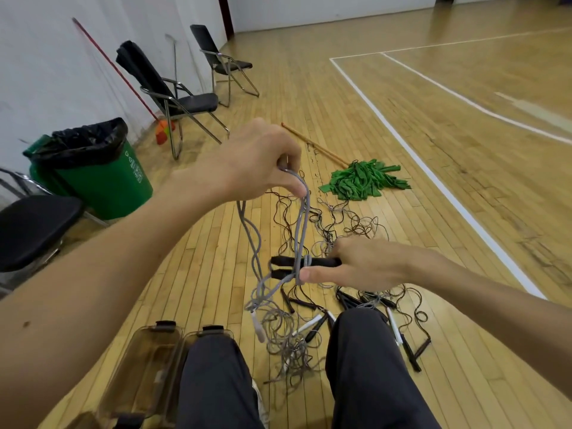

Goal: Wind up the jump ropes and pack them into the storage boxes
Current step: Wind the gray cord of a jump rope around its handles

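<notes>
Grey jump rope (pixel 299 224): keep the strands taut and lay each turn tight beside the last round the black handles (pixel 283 265), or the bundle will likely slip loose. Left hand (pixel 247 164) pinches the rope loops up high, above the handles. Right hand (pixel 368 264) grips the handles level, thumb by the wrap. Slack hangs to the floor (pixel 402 134). Clear storage boxes (pixel 148 354) sit by the left knee, tangled ropes (pixel 346 224) lie beyond.
</notes>
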Demonstrator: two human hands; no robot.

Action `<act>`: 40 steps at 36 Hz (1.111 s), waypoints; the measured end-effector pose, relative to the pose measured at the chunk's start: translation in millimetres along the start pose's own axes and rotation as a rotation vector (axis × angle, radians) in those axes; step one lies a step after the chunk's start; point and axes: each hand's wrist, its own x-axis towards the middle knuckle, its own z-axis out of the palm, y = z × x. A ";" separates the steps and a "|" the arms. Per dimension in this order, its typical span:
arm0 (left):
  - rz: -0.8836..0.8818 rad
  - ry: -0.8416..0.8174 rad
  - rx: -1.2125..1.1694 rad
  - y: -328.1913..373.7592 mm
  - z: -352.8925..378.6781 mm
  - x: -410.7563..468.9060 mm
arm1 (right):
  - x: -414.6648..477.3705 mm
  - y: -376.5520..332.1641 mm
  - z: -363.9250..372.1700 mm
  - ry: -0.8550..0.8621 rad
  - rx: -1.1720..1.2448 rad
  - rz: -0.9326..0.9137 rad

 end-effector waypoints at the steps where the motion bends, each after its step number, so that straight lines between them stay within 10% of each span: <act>1: -0.023 -0.003 -0.033 -0.1 1.8 1.4 | -2.5 -3.3 -1.7 0.000 0.005 -0.022; 17: -0.377 -0.240 -0.742 -28.1 55.3 -15.6 | -13.5 -9.5 -14.0 0.097 0.095 -0.208; 40: -0.703 -0.170 -1.509 5.0 164.3 -73.4 | 16.1 19.7 -10.3 0.337 0.484 -0.121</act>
